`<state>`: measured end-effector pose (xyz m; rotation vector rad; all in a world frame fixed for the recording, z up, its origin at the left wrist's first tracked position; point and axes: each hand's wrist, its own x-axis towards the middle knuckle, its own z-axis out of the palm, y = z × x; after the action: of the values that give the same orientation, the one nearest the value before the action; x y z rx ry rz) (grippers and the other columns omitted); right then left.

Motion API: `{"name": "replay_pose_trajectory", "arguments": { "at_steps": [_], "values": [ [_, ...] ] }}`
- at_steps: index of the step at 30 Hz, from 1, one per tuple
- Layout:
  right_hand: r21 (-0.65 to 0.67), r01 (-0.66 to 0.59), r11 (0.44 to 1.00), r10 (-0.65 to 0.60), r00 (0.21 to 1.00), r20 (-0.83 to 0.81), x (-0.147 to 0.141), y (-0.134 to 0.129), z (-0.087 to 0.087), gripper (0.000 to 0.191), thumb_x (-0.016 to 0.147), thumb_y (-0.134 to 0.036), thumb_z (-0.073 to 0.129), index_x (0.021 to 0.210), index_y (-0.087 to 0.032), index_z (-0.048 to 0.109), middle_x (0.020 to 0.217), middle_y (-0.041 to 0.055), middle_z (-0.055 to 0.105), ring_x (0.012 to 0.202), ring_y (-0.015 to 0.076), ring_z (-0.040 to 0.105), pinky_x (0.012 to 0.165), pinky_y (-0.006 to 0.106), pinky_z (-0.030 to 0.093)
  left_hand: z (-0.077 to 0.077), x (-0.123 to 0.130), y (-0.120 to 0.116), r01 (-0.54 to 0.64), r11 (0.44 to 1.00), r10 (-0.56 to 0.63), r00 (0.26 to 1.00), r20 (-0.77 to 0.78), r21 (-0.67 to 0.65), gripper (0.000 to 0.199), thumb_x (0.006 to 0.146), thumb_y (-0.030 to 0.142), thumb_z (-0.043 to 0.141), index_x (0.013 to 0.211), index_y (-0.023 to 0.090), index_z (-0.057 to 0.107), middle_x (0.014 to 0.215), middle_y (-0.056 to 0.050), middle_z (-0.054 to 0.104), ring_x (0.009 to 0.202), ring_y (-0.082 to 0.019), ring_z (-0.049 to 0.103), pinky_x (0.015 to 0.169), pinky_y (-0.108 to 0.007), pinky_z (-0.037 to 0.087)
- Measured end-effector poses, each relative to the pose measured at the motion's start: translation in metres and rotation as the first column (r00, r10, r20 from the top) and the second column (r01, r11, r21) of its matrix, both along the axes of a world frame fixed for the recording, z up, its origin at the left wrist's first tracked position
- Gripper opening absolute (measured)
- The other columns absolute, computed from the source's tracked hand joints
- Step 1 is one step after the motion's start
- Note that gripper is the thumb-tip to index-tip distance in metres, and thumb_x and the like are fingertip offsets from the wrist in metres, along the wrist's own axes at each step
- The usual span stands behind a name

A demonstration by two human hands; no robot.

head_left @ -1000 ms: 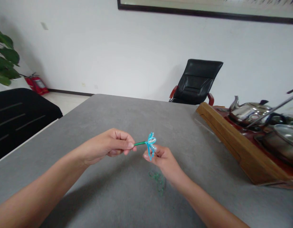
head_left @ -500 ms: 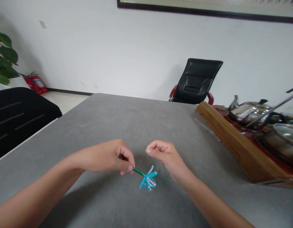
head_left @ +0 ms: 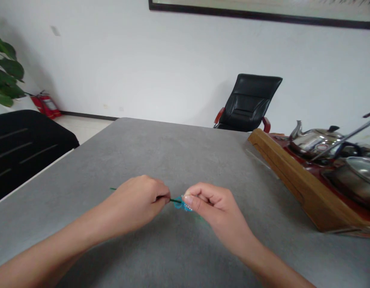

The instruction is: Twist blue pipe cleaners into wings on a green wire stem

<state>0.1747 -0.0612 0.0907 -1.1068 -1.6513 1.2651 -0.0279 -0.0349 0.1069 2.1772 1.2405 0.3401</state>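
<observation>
Grey stone-look tabletop (head_left: 121, 152), head view: blue ribbon flower (head_left: 182, 203) over its near half, now between both hands, no longer down below them as in the prior frame. Right hand (head_left: 221, 212) clenched, fingers (head_left: 197, 196) pinching the flower. Left hand (head_left: 137, 204) closed, grasping thin green wire stem (head_left: 173, 200), its end poking out beyond. Wooden tea tray (head_left: 281, 176) with steel kettle (head_left: 315, 140) along tabletop's right edge.
</observation>
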Motion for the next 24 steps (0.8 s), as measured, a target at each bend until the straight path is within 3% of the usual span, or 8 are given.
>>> {"name": "replay_pose_trajectory", "arguments": {
  "at_steps": [3,6,12,17,24],
  "values": [
    [0.048,-0.016,0.999,0.013,0.999,0.048,-0.003,-0.008,0.001,0.023,0.088,-0.031,0.053,0.071,-0.018,0.06,0.056,-0.0048,0.038,0.052,0.0085,0.035,0.049,0.022,0.027,0.003,0.002,0.001,-0.029,0.991,0.04,0.996,-0.083,0.132,0.023,0.084,0.024,0.048,0.072,0.02,0.068,0.067,-0.002,0.063,0.062,-0.014,0.053,0.058,-0.023,0.031],
    [0.116,-0.046,0.992,0.035,0.994,0.1,-0.007,-0.012,-0.001,0.024,0.09,-0.029,0.049,0.071,-0.018,0.059,0.058,-0.0044,0.042,0.055,0.0086,0.039,0.052,0.022,0.03,0.006,0.004,0.004,-0.075,0.983,0.081,0.996,-0.032,0.165,0.024,0.086,0.026,0.047,0.078,0.02,0.069,0.071,-0.001,0.064,0.064,-0.014,0.054,0.059,-0.022,0.032],
    [0.143,-0.107,0.984,0.081,0.981,0.176,-0.011,-0.01,-0.009,0.021,0.088,-0.023,0.049,0.07,-0.018,0.059,0.057,-0.0047,0.044,0.054,0.0086,0.042,0.052,0.021,0.031,0.008,0.001,0.016,-0.134,0.99,0.14,0.97,0.197,-0.043,0.025,0.085,0.034,0.049,0.076,0.016,0.065,0.064,0.002,0.057,0.06,-0.012,0.047,0.055,-0.02,0.032],
    [0.09,-0.099,0.991,0.08,0.979,0.189,-0.011,0.0,-0.023,0.021,0.087,-0.024,0.05,0.069,-0.018,0.059,0.055,-0.0053,0.041,0.053,0.0088,0.038,0.051,0.022,0.028,0.01,0.0,0.02,-0.121,0.979,0.162,0.951,0.265,-0.163,0.028,0.08,0.037,0.053,0.067,0.015,0.062,0.06,0.002,0.054,0.058,-0.011,0.043,0.055,-0.021,0.032],
    [-0.047,-0.08,0.996,0.078,0.996,-0.04,-0.012,0.018,-0.047,0.021,0.082,-0.032,0.057,0.068,-0.017,0.06,0.055,-0.0053,0.037,0.054,0.0087,0.032,0.051,0.023,0.024,0.011,0.002,0.019,-0.149,0.956,0.229,0.919,0.322,-0.255,0.027,0.077,0.038,0.057,0.066,0.014,0.062,0.056,0.003,0.051,0.05,-0.008,0.035,0.047,-0.019,0.026]
  ]
}}
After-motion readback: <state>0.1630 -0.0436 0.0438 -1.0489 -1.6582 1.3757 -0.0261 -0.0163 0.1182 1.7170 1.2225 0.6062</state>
